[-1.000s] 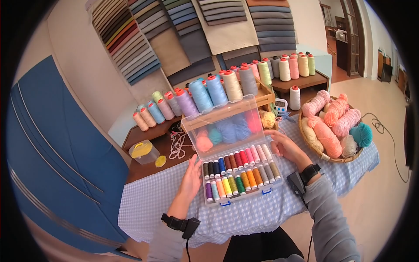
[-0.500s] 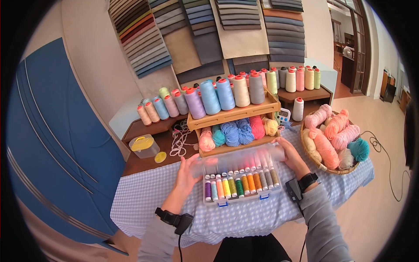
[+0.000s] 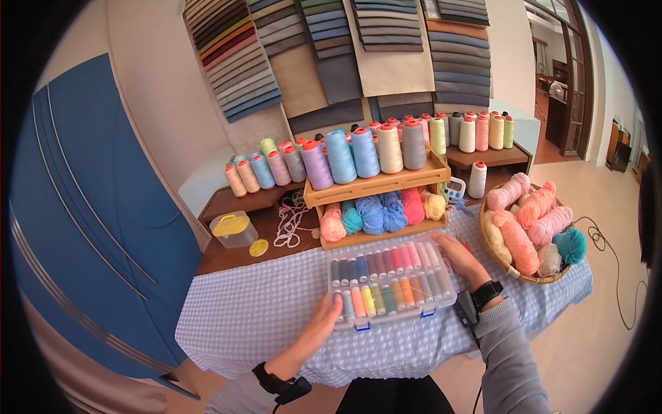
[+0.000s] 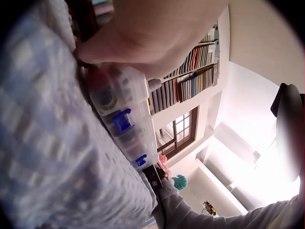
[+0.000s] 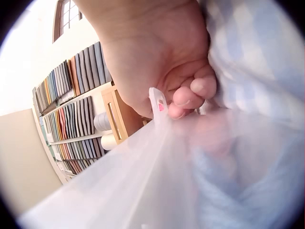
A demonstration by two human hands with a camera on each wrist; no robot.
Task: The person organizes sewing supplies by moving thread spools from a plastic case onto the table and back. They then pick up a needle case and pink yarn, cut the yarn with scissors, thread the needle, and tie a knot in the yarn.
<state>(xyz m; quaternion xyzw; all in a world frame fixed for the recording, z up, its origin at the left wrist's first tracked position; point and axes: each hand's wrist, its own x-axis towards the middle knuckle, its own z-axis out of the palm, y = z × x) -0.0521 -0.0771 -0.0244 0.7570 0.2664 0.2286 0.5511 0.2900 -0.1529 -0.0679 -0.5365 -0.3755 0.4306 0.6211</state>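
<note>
A clear plastic box (image 3: 393, 284) of colourful thread spools lies on the checked cloth with its lid down over two rows. My left hand (image 3: 318, 330) grips its left end, thumb at the near corner; in the left wrist view that hand (image 4: 152, 38) covers the end of the box (image 4: 107, 93). Two blue latches (image 4: 123, 120) stick out from the front. My right hand (image 3: 463, 261) is at the far right corner, its fingertips hidden in the head view. In the right wrist view this hand (image 5: 159, 62) has curled fingers at the edge of the translucent box (image 5: 138, 176).
Behind the box stands a wooden rack (image 3: 376, 186) with thread cones above and yarn balls below. To the right is a wicker basket (image 3: 512, 268) of yarn. A yellow-lidded tub (image 3: 234, 231) and tangled cord (image 3: 286, 231) sit at the back left.
The raised lid has swung down toward me and now covers the spools. My left hand has moved nearer, to the box's front left; my right hand has stayed at the right side.
</note>
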